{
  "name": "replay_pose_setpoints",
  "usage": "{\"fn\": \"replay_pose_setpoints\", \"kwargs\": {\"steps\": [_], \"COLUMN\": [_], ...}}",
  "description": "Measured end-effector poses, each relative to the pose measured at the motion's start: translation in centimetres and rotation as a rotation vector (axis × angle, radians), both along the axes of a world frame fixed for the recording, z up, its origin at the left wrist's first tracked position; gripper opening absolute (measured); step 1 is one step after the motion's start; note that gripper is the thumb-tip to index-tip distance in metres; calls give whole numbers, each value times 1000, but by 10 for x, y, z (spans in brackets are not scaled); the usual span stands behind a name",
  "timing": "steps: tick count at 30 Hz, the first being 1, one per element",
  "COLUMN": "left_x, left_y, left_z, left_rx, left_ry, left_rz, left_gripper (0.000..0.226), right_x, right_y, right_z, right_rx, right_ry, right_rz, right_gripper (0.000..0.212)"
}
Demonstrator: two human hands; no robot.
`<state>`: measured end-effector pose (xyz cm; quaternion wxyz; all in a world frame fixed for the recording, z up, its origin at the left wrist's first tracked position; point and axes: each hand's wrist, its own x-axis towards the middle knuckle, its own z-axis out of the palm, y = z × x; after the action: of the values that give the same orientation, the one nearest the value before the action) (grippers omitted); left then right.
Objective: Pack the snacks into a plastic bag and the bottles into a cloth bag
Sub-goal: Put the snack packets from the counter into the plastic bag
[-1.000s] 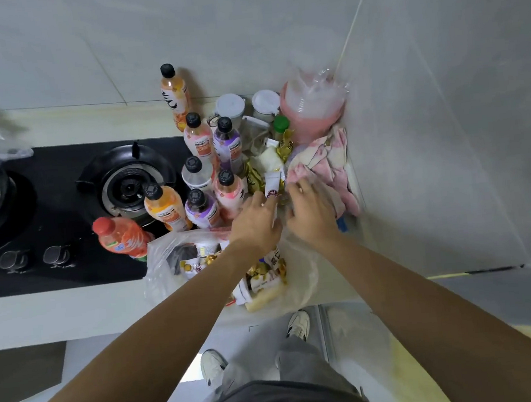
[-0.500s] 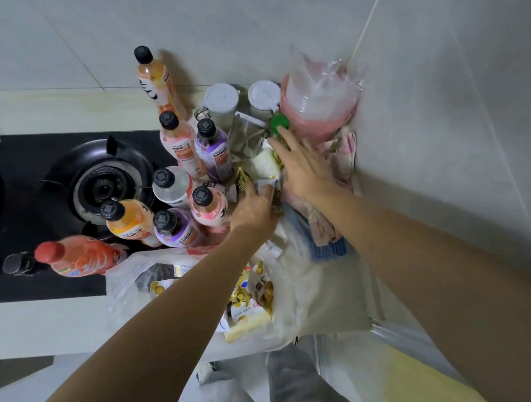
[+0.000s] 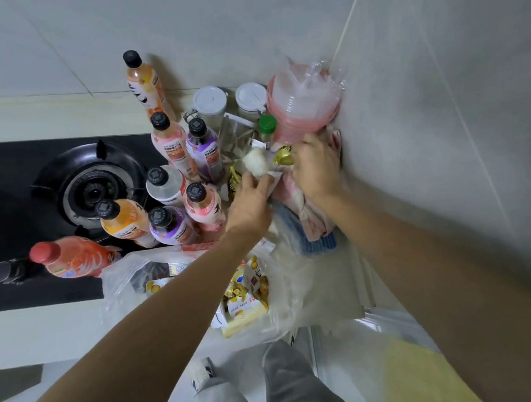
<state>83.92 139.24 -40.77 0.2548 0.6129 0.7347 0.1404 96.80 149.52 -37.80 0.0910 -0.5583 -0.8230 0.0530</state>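
A clear plastic bag point(image 3: 128, 272) lies open at the counter's front edge with several snack packets point(image 3: 249, 286) inside. Several drink bottles point(image 3: 172, 151) stand beside the stove, and a red one point(image 3: 68, 257) lies on its side. My left hand point(image 3: 251, 202) grips a white snack packet point(image 3: 256, 166) above the loose snacks. My right hand point(image 3: 314, 167) closes on a gold-wrapped snack point(image 3: 282, 158) just beside it. A pink and white cloth bag point(image 3: 311, 216) lies crumpled under my right wrist, against the wall.
A gas stove burner point(image 3: 91, 191) sits to the left on a black hob. Two white-lidded jars point(image 3: 209, 101), a green-capped bottle point(image 3: 266, 124) and a pink stack of plastic containers in a wrapper point(image 3: 303, 100) fill the corner. The tiled wall point(image 3: 428, 120) runs close on the right.
My right hand pulled back from the green cap and closed on the gold snack. My left hand lifted a white packet from the pile.
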Motion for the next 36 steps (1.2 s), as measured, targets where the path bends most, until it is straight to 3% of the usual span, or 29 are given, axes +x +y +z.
{"fn": "replay_pose_setpoints", "kwargs": {"steps": [5,10,14,19,26,36], "left_x": [-3,-20,-45,-77,-113,-115], "left_y": [-29,-94,-168,-222,-256,-254], "left_z": [34,44,38,27,14,18], "left_rx": [143,218,231,117,43,-17], "left_ry": [7,-11,-13,-16,-1,88], "left_rz": [-45,-86,-95,-34,-1,67], "left_gripper": [37,41,31,33,35,36], "right_x": [5,7,4,-13,-51,-79], "right_y": [-47,-120,-181,-238,-295,-293], "right_z": [22,33,36,36,10,-11], "right_rx": [135,99,141,94,-54,-94], "right_ry": [206,260,345,416,371,287], "right_rz": [-95,-186,-166,-141,-54,-11], "right_gripper": [14,13,8,4,8,12]}}
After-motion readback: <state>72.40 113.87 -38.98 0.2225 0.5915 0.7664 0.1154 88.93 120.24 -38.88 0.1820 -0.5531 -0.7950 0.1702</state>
